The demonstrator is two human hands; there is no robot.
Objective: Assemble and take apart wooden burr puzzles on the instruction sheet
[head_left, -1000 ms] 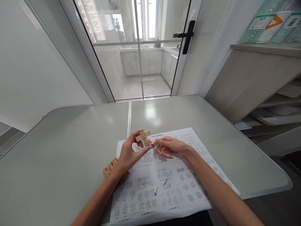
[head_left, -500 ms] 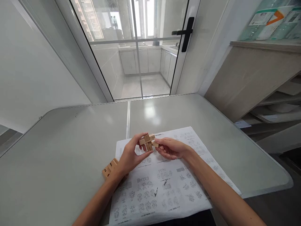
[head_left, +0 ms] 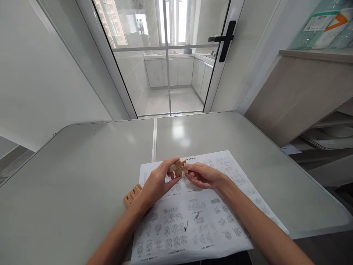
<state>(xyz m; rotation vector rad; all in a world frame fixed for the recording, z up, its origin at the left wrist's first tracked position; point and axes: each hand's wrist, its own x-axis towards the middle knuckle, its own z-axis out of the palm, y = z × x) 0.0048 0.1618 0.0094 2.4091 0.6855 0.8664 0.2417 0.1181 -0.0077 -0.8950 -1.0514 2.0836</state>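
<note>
A small wooden interlocking puzzle (head_left: pixel 178 168), built of crossed light-brown bars, is held up over the printed sheet. My left hand (head_left: pixel 161 180) grips it from the left, thumb below and fingers above. From the right, my right hand (head_left: pixel 202 175) pinches a bar at the puzzle's right side between thumb and fingers. Part of the puzzle is covered by my fingers. Beneath both hands lies the white instruction sheet (head_left: pixel 204 228), printed with rows of line diagrams. A wooden tray (head_left: pixel 133 194) marked with numbers 2 and 3 sits left of the sheet, partly hidden by my left forearm.
The grey table (head_left: pixel 82 176) has a pale seam (head_left: pixel 154 140) running away from me. Beyond its far edge stands a glass door (head_left: pixel 171 81) with a black handle (head_left: pixel 227 39). At the right is a wooden shelf unit (head_left: pixel 286 92) with wrapped bottles (head_left: pixel 322 29) on top.
The view has shifted slightly, so the scene sits a little further right. Both hands still hold the puzzle, which is turned a little, and the right-hand bar looks closer in to it.
</note>
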